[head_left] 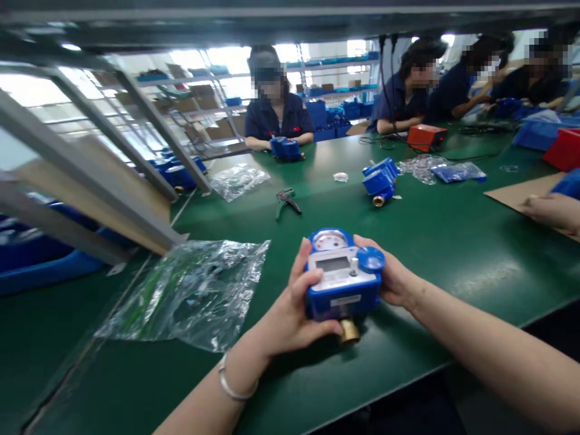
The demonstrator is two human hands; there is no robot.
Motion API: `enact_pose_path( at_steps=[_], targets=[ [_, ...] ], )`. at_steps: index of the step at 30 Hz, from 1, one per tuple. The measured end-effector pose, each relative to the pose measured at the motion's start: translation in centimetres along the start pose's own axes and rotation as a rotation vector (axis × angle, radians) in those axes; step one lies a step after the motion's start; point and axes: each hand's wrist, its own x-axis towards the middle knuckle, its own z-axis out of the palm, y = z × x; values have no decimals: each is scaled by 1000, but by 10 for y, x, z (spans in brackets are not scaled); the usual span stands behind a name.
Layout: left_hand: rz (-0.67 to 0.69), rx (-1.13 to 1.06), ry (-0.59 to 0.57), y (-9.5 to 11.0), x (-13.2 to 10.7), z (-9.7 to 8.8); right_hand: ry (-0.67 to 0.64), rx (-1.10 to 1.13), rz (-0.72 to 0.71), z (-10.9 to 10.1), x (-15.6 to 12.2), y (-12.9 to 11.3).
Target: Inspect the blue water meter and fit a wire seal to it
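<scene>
A blue water meter (342, 279) with a grey display face, a round dial and a brass fitting at its near end sits just above the green table (453, 241). My left hand (290, 311) wraps its left side, thumb up along the edge. My right hand (394, 278) grips its right side, next to a round blue cap.
A clear plastic bag (190, 293) lies left of my hands. Farther off are green-handled pliers (284, 202), another blue meter (379, 180), a small white ring (341, 177), more bags and an orange box (425, 136). Several people work at the far side. A co-worker's hand (550, 211) rests on cardboard at right.
</scene>
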Motion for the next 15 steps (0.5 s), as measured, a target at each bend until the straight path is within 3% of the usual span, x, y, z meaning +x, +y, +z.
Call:
enact_pose_path(
  at_steps=[4, 8, 10, 12, 15],
  targets=[
    [-37, 67, -63, -29, -16, 16, 134, -111, -189, -20, 17, 16],
    [-159, 157, -68, -22, -14, 13, 173, -218, -41, -26, 25, 16],
    [-321, 286, -113, -8, -13, -2, 185, -325, -13, -29, 22, 11],
    [-530, 461, -113, 0, -18, -25, 284, -486, -65, -37, 18, 6],
    [-789, 700, -2, -11, -36, -67, 479, -763, -241, -59, 13, 1]
  ],
)
